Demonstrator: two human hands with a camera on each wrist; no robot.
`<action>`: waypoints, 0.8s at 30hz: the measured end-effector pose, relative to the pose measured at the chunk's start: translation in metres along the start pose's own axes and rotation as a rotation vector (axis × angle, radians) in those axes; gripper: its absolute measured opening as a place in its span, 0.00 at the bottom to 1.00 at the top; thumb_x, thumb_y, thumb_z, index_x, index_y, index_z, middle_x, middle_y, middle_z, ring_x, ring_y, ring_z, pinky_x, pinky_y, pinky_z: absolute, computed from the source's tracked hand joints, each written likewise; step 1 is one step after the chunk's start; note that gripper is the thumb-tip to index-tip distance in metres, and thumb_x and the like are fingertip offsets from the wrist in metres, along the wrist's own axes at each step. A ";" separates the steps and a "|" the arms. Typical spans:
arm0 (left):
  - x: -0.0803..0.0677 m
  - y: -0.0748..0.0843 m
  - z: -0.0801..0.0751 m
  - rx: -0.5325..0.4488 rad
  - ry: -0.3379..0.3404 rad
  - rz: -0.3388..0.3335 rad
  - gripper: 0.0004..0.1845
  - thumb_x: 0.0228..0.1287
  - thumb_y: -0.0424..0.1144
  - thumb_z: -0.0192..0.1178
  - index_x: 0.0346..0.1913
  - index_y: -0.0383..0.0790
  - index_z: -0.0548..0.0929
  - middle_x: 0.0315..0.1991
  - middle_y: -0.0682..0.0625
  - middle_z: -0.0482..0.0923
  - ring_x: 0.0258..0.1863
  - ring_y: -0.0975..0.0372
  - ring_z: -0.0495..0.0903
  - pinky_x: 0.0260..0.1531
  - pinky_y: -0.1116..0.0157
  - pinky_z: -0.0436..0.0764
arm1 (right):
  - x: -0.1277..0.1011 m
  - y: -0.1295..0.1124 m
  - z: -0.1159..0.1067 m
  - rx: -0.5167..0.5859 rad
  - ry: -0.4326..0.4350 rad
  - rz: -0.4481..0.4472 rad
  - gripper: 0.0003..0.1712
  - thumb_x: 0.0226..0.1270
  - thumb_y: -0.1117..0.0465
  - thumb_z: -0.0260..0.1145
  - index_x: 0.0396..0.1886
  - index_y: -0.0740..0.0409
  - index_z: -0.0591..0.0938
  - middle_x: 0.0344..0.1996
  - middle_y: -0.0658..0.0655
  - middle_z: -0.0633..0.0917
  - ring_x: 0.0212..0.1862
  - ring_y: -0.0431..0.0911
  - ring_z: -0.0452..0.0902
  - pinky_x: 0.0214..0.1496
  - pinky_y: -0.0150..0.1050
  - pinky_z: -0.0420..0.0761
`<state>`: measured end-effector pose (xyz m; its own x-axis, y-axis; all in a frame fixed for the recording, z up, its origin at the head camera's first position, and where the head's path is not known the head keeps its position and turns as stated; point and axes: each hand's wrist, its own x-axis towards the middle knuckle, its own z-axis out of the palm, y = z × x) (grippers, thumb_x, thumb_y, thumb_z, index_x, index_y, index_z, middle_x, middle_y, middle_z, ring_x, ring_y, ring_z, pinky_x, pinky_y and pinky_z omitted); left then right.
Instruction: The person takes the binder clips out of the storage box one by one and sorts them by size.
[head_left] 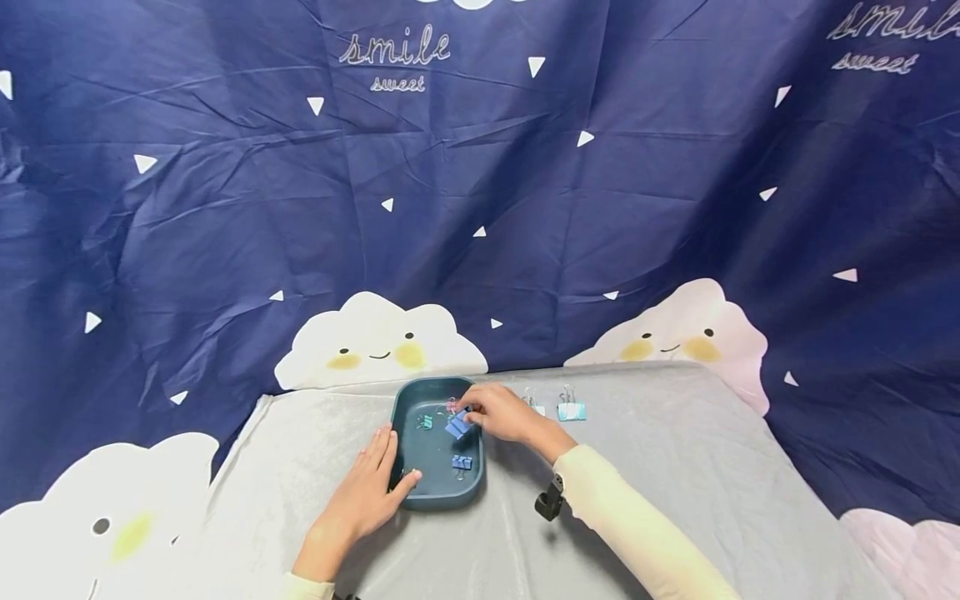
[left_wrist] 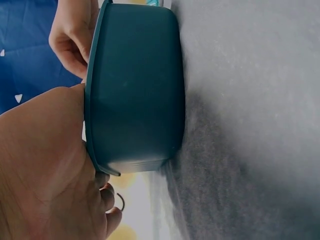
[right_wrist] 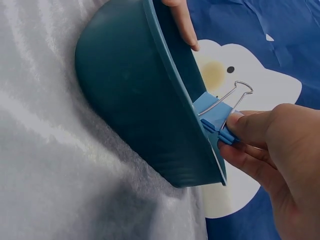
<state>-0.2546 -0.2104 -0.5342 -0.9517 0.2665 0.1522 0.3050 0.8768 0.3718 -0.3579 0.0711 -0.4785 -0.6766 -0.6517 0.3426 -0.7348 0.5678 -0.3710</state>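
Observation:
A dark teal tray (head_left: 408, 483) sits on the grey cloth in front of me. My right hand (head_left: 480, 414) reaches over its right rim and pinches a blue binder clip (head_left: 457, 427); the right wrist view shows the blue binder clip (right_wrist: 215, 117) held just above the tray's rim (right_wrist: 180, 100). A second blue clip (head_left: 462, 462) and a small teal clip (head_left: 425, 422) lie inside the tray. My left hand (head_left: 375, 483) rests flat against the tray's left side, its thumb on the near rim; in the left wrist view its palm (left_wrist: 45, 165) touches the tray wall (left_wrist: 135, 90).
Two more binder clips lie on the cloth right of the tray, a light blue one (head_left: 571, 409) and a pale one (head_left: 534, 404). The grey cloth (head_left: 675, 467) covers the table. A dark blue backdrop with clouds hangs behind it.

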 end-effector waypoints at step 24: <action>-0.002 0.000 0.000 -0.011 0.008 -0.002 0.48 0.80 0.64 0.53 0.84 0.29 0.55 0.87 0.36 0.49 0.87 0.43 0.49 0.84 0.40 0.57 | -0.033 0.026 -0.031 0.060 0.154 0.072 0.09 0.71 0.66 0.73 0.49 0.58 0.91 0.43 0.51 0.91 0.39 0.38 0.83 0.46 0.36 0.87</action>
<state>-0.2529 -0.2111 -0.5341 -0.9520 0.2617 0.1588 0.3037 0.8727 0.3823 -0.3565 0.1227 -0.4729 -0.7297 -0.5234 0.4399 -0.6835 0.5757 -0.4488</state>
